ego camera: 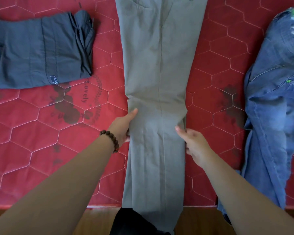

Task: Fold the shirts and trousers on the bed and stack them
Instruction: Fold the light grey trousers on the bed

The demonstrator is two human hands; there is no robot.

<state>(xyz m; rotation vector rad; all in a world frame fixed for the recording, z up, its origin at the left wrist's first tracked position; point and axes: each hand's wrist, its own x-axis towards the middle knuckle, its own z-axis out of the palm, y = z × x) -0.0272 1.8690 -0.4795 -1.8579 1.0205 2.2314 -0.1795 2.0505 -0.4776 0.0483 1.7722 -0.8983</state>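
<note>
Red quilted bed (pixel 32 133) carries the grey trousers (pixel 159 65) lengthwise, waist toward the far edge and cuffs hanging over the near edge, and the left hand (pixel 124 126) and right hand (pixel 193 143) pinch opposite side seams mid-leg, equally near.

The place is a home bedroom. A bed (pixel 41 133) fills nearly the whole view, its red quilted mattress cover stitched in hexagons and printed with dark flowers and the word "Lovely" (pixel 84 94), left of the left hand (pixel 124 128). Clothes lie spread over it: grey-green trousers (pixel 158 73) between the hands, a folded dark grey garment (pixel 41 50) far to the left, blue jeans (pixel 275 107) beyond the right hand (pixel 196 145). Nearer the person than the hands, past the mattress edge, a strip of wooden floor (pixel 197 221) shows.
</note>
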